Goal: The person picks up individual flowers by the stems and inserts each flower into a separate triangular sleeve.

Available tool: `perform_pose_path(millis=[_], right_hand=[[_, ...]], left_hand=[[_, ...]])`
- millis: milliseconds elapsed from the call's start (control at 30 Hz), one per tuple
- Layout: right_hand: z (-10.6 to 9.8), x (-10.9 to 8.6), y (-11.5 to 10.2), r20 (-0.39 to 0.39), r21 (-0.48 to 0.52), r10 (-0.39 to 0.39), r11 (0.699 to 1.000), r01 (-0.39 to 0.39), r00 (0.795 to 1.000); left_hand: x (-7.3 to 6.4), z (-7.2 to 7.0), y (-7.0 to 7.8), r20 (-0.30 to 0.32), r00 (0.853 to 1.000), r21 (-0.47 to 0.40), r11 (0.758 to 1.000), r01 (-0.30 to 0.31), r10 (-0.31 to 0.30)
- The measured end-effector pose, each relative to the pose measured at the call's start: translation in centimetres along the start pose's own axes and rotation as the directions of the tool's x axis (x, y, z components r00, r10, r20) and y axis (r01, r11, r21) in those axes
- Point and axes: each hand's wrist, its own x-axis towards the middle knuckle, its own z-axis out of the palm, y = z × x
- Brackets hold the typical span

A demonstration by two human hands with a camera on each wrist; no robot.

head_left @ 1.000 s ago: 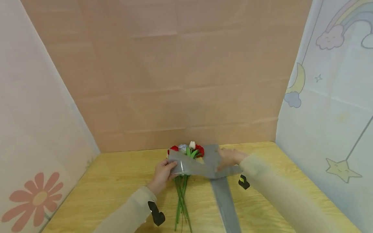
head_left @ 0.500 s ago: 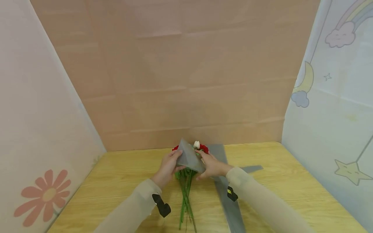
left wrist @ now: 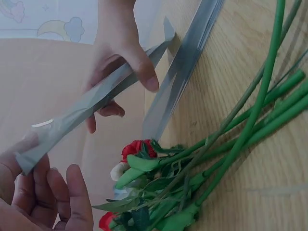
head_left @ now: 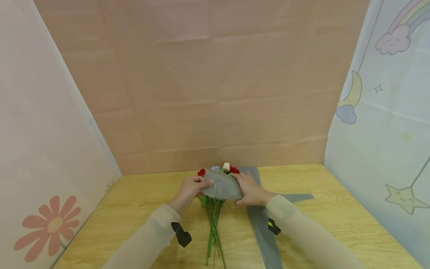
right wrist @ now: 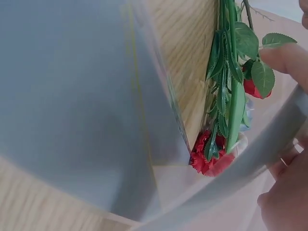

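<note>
My left hand (head_left: 188, 190) pinches the left edge of a flexible grey wrapping sheet (head_left: 221, 185) between thumb and fingers. At the sheet's other end my right hand (head_left: 252, 190) holds it, thumb on one side and fingers on the other in the left wrist view. The sheet curves above a bunch of artificial flowers lying on the table. Among them are a red carnation (right wrist: 211, 156), a white tulip (head_left: 226, 167) and another red bloom (head_left: 201, 172). Green stems (head_left: 212, 228) point toward me. In the head view the sheet hides part of the blooms and leaves.
A long grey wrapping sheet (head_left: 265, 235) lies right of the stems on the wood-grain table (head_left: 151, 209). A grey tapering end (head_left: 297, 197) reaches out beyond my right wrist. A brown backdrop (head_left: 215, 93) and printed side walls enclose the table.
My right hand has come left from the loose sheets to the one over the flowers. That sheet first stood folded to a peak, and now spreads lower and flatter between both hands.
</note>
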Motion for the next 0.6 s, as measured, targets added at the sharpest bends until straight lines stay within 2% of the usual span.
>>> perform_pose_path(millis=[67, 133, 233, 300, 367, 467, 533, 600], right_hand=[[0.1, 0.0, 0.1, -0.007, -0.015, -0.008, 1.0, 0.008, 1.0], [0.1, 0.0, 0.1, -0.015, -0.018, -0.016, 1.0, 0.016, 1.0], [0.1, 0.1, 0.0, -0.032, -0.009, -0.031, 0.999, 0.031, 0.999], [0.0, 0.2, -0.1, -0.045, 0.01, -0.04, 0.999, 0.041, 0.998], [-0.2, 0.4, -0.2, -0.054, 0.032, -0.044, 0.998, 0.046, 0.998], [-0.5, 0.5, -0.2, -0.059, 0.049, -0.038, 0.998, 0.041, 0.998], [-0.6, 0.4, -0.1, -0.059, 0.051, -0.034, 0.998, 0.037, 0.998], [-0.7, 0.3, -0.1, -0.061, 0.044, -0.033, 0.998, 0.036, 0.998]], left_hand=[[0.0, 0.2, -0.3, 0.064, 0.998, -0.053, 0.999, 0.006, -0.003], [0.1, 0.4, -0.7, 0.145, 0.989, -0.135, 0.991, 0.014, 0.006], [0.1, 0.9, -1.0, 0.267, 0.962, -0.265, 0.964, 0.023, 0.05], [0.1, 1.4, -1.0, 0.306, 0.949, -0.339, 0.94, 0.028, 0.082], [0.1, 1.7, -0.9, 0.318, 0.942, -0.397, 0.917, 0.034, 0.103], [0.3, 2.1, -0.7, 0.308, 0.945, -0.456, 0.889, 0.047, 0.109], [0.4, 2.2, -0.6, 0.288, 0.952, -0.46, 0.887, 0.045, 0.101], [0.6, 2.2, -0.6, 0.25, 0.963, -0.439, 0.898, 0.018, 0.103]])
